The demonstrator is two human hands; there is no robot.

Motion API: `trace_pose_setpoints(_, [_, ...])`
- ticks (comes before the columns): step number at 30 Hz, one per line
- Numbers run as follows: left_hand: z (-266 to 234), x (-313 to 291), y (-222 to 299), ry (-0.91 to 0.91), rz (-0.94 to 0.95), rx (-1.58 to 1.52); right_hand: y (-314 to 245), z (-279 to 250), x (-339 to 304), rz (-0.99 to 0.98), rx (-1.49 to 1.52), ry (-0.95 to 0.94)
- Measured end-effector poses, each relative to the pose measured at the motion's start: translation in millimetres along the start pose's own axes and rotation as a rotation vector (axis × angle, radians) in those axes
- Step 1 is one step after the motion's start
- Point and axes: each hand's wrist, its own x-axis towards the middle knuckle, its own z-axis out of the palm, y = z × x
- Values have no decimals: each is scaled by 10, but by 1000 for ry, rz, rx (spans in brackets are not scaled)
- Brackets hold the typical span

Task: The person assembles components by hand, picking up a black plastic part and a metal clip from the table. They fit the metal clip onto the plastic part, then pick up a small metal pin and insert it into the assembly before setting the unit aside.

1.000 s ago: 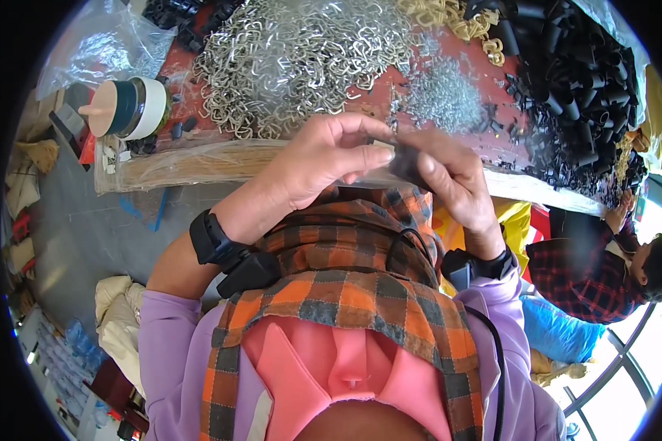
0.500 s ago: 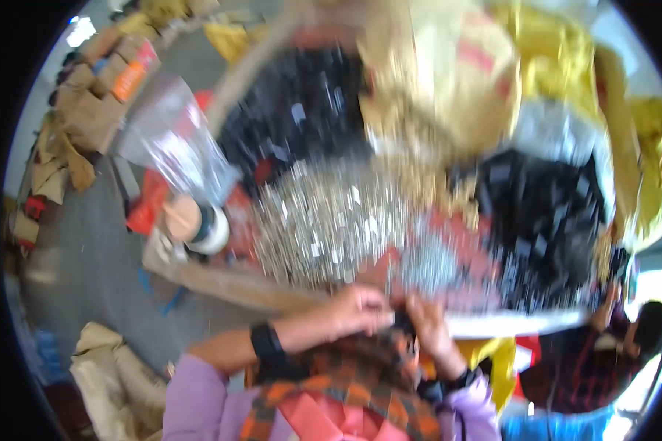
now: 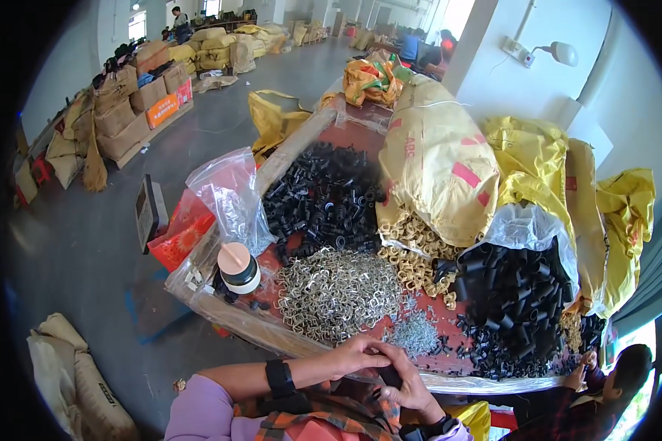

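My left hand (image 3: 357, 357) and my right hand (image 3: 410, 382) meet at the near edge of the table. The fingers of my right hand curl round a black plastic part (image 3: 390, 376), which is mostly hidden. My left fingers are pinched together against the right ones; what they hold, if anything, is covered. Just beyond the hands lie a small heap of grey-blue screws (image 3: 413, 334) and a large heap of shiny metal rings (image 3: 338, 292). A pile of black plastic tubes (image 3: 511, 290) spreads to the right, and small black parts (image 3: 324, 195) fill the far left.
Tan plastic pieces (image 3: 419, 261) spill from a big yellowish sack (image 3: 441, 162) at the back. A lidded jar (image 3: 238, 268) and a clear plastic bag (image 3: 235, 195) stand along the left edge. A co-worker (image 3: 625, 378) sits at the right. Cartons (image 3: 118, 117) line the left wall.
The view has tilted up and sharpened from a blur, showing more of the room. My hands remain together at the table's near edge and appear lower in the picture.
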Motion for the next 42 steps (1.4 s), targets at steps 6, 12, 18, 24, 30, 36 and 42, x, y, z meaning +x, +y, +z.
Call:
trace_pose_setpoints(6, [10, 116, -269, -74, 167, 112, 13, -29, -119, 8, -96, -103])
trace_pose_setpoints(12, [-21, 18, -87, -2, -253, -70, 391, -501, -909, 260, -151, 421])
trace_pose_setpoints(18, [-176, 82, 48, 146, -45, 16, 363, -1008, -2198, 776, -508, 802])
trace_pose_setpoints(24, [-794, 427, 312, 162, 343, 563, 1003, -1221, -3811, 1285, -813, 723])
trace_pose_setpoints(30, [-890, 634, 906, 678, 289, 1553, 1136, -1099, -3792, 1203, -1097, 827])
trace_pose_setpoints(36, [-1141, 1032, 1058, 814, 214, 1762, 1145, -1269, -3427, 900, -1087, 919])
trace_pose_setpoints(42, [-1456, 1343, 1071, 699, 182, 1816, 1035, -1279, -3110, 789, -1064, 844])
